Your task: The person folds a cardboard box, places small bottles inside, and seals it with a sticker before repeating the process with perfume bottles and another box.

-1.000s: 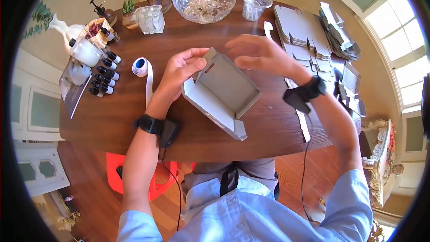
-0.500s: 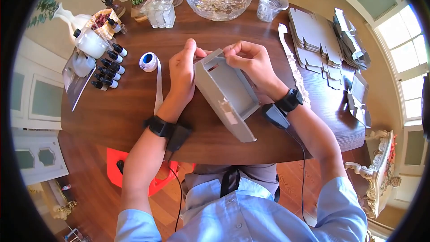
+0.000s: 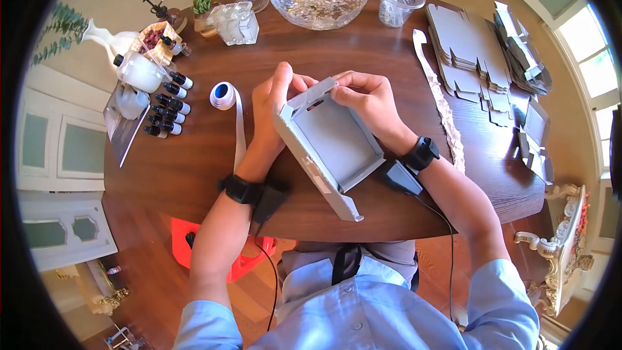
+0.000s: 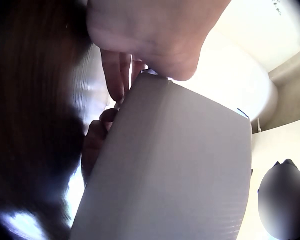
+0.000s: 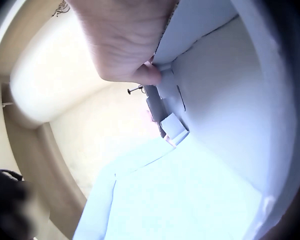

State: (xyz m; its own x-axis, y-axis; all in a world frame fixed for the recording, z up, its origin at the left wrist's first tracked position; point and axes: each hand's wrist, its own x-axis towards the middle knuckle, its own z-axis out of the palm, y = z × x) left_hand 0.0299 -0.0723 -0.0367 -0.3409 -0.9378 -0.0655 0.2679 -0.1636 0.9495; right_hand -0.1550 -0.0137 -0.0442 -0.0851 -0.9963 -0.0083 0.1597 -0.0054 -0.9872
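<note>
A partly folded grey cardboard box (image 3: 334, 146) is held tilted above the middle of the table, its inside facing up. My left hand (image 3: 269, 107) grips its far left corner, thumb raised along the edge. At the far edge, my right hand (image 3: 370, 102) pinches a narrow flap (image 3: 311, 96) near a small slot. The left wrist view shows the outer side of the box (image 4: 175, 160) below the left hand (image 4: 150, 35). Seen from the right wrist, the right hand (image 5: 127, 40) has a fingertip at the flap's corner, beside the inner panel (image 5: 220, 100).
Flat grey cardboard pieces (image 3: 463, 39) are stacked at the back right, with a crinkled paper strip (image 3: 440, 100) beside them. A tape roll (image 3: 223, 95) and small dark bottles (image 3: 172, 104) lie left. A glass bowl (image 3: 317, 0) and a plastic cup (image 3: 396, 10) stand behind.
My right hand has come in from the right and taken hold of the far flap. The left hand has shifted its grip on the corner, and the box has turned and tilted.
</note>
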